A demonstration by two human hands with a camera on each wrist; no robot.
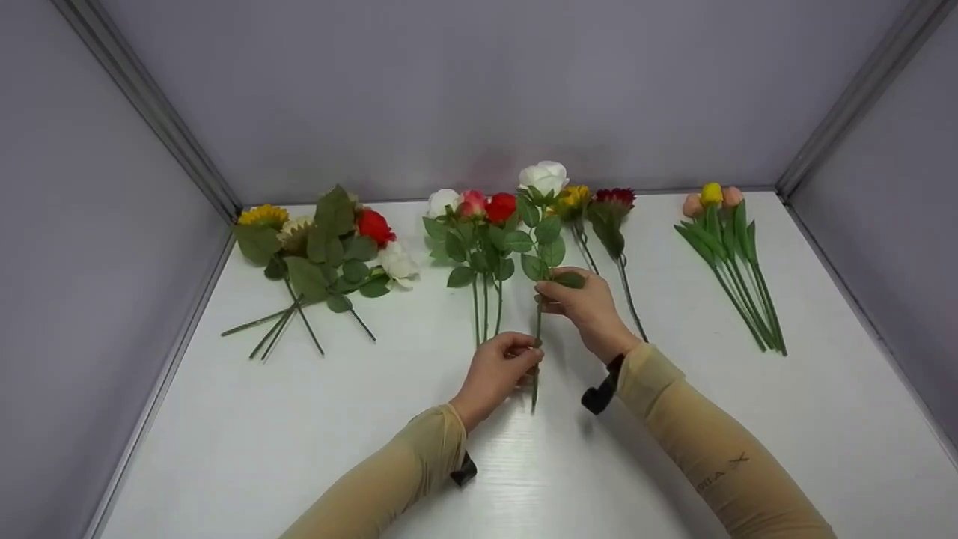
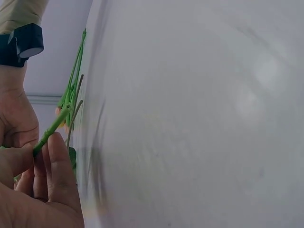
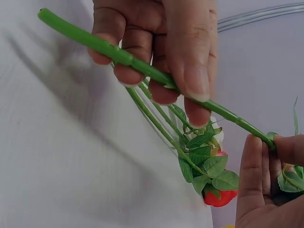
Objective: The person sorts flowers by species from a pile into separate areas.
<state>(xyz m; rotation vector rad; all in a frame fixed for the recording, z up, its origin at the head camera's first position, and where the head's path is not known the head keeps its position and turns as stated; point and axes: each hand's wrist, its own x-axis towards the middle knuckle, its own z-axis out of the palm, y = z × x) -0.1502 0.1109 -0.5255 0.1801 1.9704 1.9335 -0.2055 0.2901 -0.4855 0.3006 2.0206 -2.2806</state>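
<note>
Both hands hold one white rose (image 1: 544,178) by its green stem (image 3: 152,71). My left hand (image 1: 498,374) pinches the lower stem between thumb and fingers, the cut end sticking out below. Higher up, just under the leaves, my right hand (image 1: 587,307) grips the same stem. In the left wrist view the left hand (image 2: 42,185) has the stem end poking up from its fingertips. Beside the held rose, a white, a pink and a red rose (image 1: 501,207) lie together on the white table (image 1: 299,449), stems toward me.
At the left lies a crossed pile of flowers with a yellow sunflower (image 1: 263,216) and a red bloom (image 1: 374,227). Right of my hands are a yellow flower (image 1: 575,198) and a dark red flower (image 1: 615,198). Several tulips (image 1: 711,195) lie farther right. Grey walls (image 1: 479,90) enclose the table.
</note>
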